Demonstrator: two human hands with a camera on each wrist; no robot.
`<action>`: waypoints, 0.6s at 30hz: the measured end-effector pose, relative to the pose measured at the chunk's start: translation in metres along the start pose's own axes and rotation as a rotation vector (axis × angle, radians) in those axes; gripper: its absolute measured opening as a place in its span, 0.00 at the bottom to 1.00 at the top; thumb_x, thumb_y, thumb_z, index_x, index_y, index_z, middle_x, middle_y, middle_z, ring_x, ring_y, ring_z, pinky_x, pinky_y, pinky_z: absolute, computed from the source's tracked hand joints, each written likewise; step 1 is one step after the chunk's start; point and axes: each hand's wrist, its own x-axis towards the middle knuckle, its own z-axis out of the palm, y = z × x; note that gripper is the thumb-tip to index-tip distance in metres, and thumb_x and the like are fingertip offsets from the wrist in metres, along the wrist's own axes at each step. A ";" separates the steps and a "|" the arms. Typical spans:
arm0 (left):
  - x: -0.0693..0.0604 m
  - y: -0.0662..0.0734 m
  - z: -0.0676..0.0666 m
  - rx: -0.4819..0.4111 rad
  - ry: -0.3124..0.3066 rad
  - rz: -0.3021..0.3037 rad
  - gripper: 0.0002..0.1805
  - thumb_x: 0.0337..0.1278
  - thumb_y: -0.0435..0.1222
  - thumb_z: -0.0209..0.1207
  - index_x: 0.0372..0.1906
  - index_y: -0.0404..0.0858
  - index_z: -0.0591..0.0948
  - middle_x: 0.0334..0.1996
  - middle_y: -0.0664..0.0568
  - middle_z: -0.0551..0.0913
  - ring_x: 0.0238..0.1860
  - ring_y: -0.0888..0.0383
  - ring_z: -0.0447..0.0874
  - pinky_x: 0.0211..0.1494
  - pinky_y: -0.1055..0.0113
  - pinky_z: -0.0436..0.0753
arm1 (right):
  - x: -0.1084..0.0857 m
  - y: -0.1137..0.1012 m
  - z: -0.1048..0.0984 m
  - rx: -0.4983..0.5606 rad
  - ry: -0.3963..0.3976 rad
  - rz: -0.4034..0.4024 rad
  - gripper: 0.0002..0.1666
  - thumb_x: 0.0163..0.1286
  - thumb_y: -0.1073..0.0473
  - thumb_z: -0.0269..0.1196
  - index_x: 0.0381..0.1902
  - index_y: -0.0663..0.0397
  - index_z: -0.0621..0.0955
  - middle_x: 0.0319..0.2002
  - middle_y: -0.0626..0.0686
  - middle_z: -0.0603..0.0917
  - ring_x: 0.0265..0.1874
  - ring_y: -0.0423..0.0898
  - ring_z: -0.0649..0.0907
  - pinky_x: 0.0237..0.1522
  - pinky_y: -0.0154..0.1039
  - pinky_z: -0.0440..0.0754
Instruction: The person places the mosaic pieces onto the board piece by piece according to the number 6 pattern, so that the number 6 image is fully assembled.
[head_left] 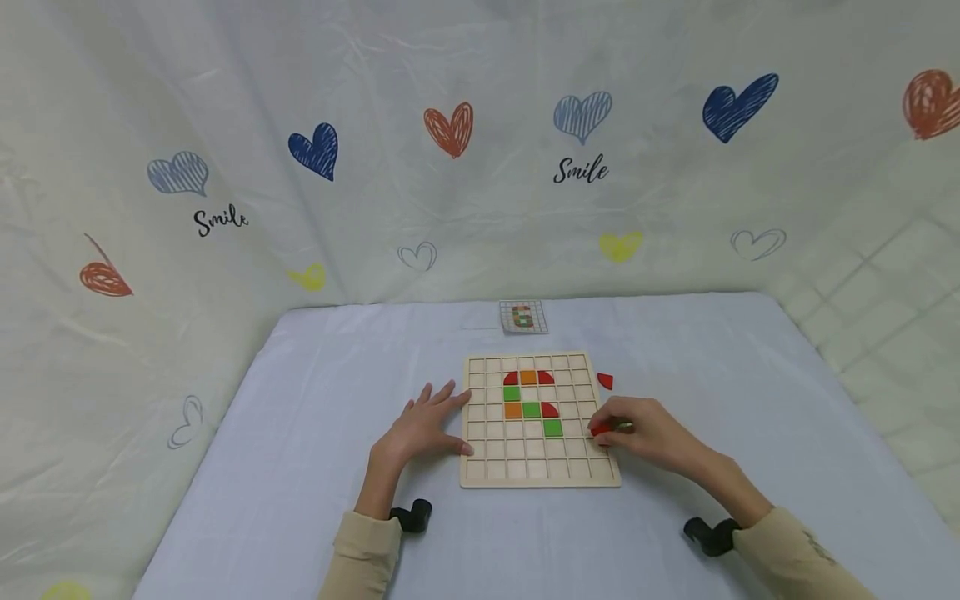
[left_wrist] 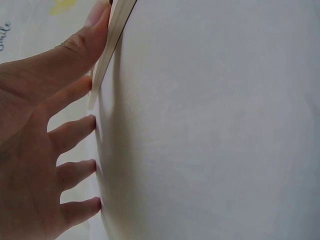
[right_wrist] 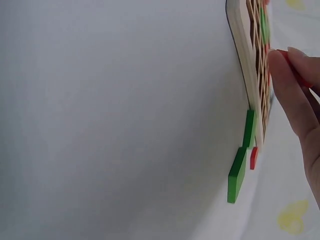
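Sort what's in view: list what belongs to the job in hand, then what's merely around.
Seems part of the job:
grid board, left hand at its edge
coloured pieces set in it
red piece pinched by the right hand
loose red piece and green pieces beside it
pattern card

Merely around:
white tablecloth
heart-printed sheet

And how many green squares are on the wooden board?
3: the upper square below the leftmost red piece, the middle square right of the lower orange piece, the lower square below the lower red piece. The right hand partly covers the board.
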 end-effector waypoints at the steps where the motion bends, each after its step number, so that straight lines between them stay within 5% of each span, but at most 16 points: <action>1: 0.000 0.000 0.000 0.000 0.000 -0.001 0.51 0.47 0.51 0.77 0.79 0.53 0.67 0.82 0.48 0.56 0.83 0.37 0.41 0.81 0.34 0.48 | 0.001 -0.001 0.001 0.002 -0.004 0.000 0.10 0.63 0.64 0.74 0.42 0.50 0.88 0.39 0.41 0.87 0.39 0.37 0.83 0.45 0.33 0.88; 18: 0.002 0.000 0.000 -0.004 -0.002 -0.001 0.52 0.47 0.51 0.77 0.79 0.53 0.67 0.83 0.48 0.55 0.83 0.37 0.41 0.82 0.35 0.48 | 0.022 -0.016 0.027 0.060 -0.067 -0.064 0.08 0.64 0.62 0.73 0.42 0.52 0.87 0.39 0.44 0.87 0.38 0.37 0.83 0.45 0.33 0.88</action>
